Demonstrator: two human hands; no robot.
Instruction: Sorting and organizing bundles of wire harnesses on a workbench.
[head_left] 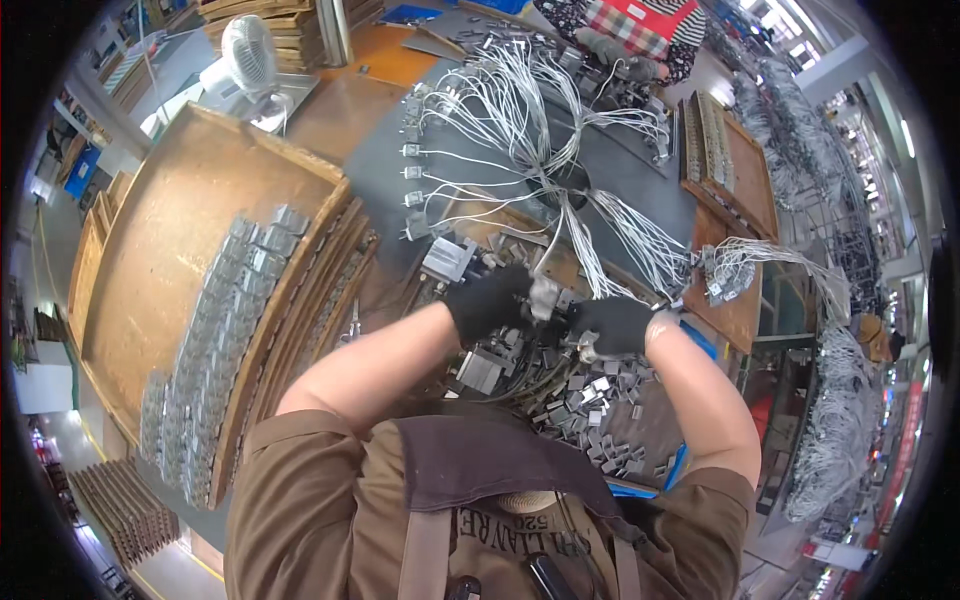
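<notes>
My left hand (490,303), in a black glove, is closed around a small grey metal part (544,297). A white wire appears to run up from this part. Close beside it on the right is my right hand (608,328), also gloved in black, its fingers curled toward the same part; what they hold is too small to make out. Under both hands lies a dark metal fixture (520,350), mostly hidden. A bundle of white wires (545,160) fans out beyond my hands, with small grey metal housings (413,173) on several wire ends.
Many loose grey metal pieces (600,410) lie below my right hand. Wooden trays (200,250) with rows of metal parts are stacked on the left. Another tray (730,170) stands at the right. A white fan (250,60) and a co-worker in a red apron (640,25) are farther back.
</notes>
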